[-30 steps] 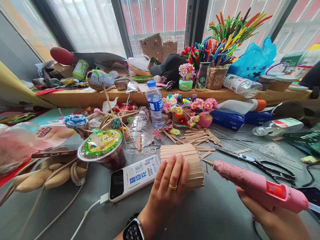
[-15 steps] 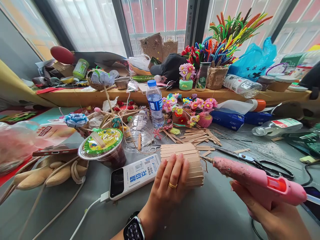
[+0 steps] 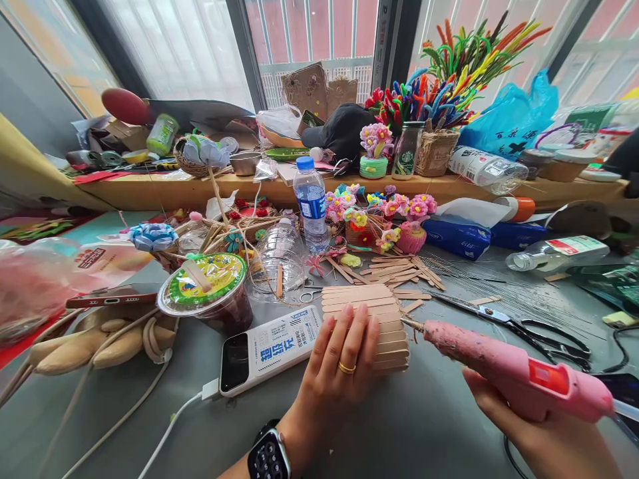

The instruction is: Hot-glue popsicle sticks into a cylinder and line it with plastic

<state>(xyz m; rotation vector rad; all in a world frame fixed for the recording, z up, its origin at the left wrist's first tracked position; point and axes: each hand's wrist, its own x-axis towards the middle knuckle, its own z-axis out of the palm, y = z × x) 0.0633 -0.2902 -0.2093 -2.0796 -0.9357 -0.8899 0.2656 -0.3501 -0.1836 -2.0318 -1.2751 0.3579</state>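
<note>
Grey counter (image 3: 200,442) is backed by barred windows (image 3: 314,26) at the top of the frame. Lower centre: barrel-shaped bundle of pale flat wooden sticks (image 3: 358,297) is held under the left hand (image 3: 334,366), fingers curved. Lower right: pink glue gun (image 3: 492,356) is gripped by the right hand (image 3: 549,439); its metal nozzle (image 3: 413,324) is pointed at the bundle's right end, contact unclear.

Dry-looking wood of the stick piece (image 3: 369,298), pink plastic of the glue gun (image 3: 514,372).
The flat sticks are pale, smooth and rather matt; the gun's body is smooth with a soft shine, but its front sleeve (image 3: 456,340) looks rough and stained. The scissors (image 3: 506,322) have metal blades and glossy black handles. The bottle (image 3: 310,207) is of clear, shiny plastic.
</note>
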